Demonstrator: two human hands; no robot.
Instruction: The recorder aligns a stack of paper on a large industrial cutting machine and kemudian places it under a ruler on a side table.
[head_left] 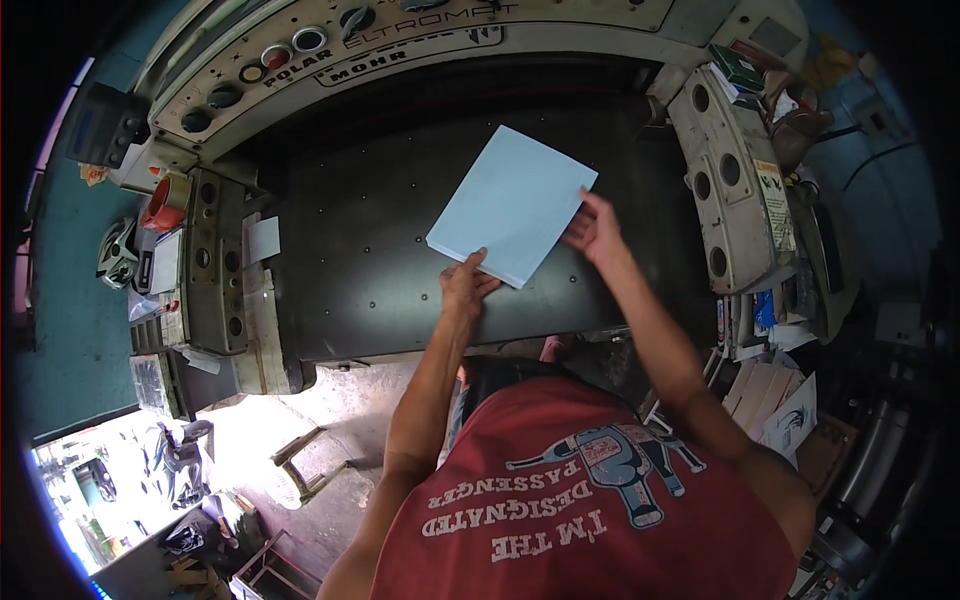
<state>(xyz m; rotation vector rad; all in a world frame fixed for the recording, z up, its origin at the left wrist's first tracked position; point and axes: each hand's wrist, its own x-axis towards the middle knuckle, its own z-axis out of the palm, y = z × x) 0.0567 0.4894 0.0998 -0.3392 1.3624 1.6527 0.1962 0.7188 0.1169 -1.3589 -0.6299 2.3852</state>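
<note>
A stack of pale blue paper sheets (512, 205) lies tilted on the dark machine table (350, 270). At its near edge my left hand (468, 283) grips it, the thumb on top and the fingers at the side and partly under. My right hand (597, 232) is at the stack's right edge, fingers apart, the upper ones close to the right corner. Whether all of those fingers touch the paper, I cannot tell.
The paper cutter's control panel (300, 60), with knobs and buttons, spans the far side. Metal side guards with round holes stand left (205, 260) and right (712, 180). A small white paper piece (263, 240) lies by the left guard. Behind it sits an orange cup (166, 204).
</note>
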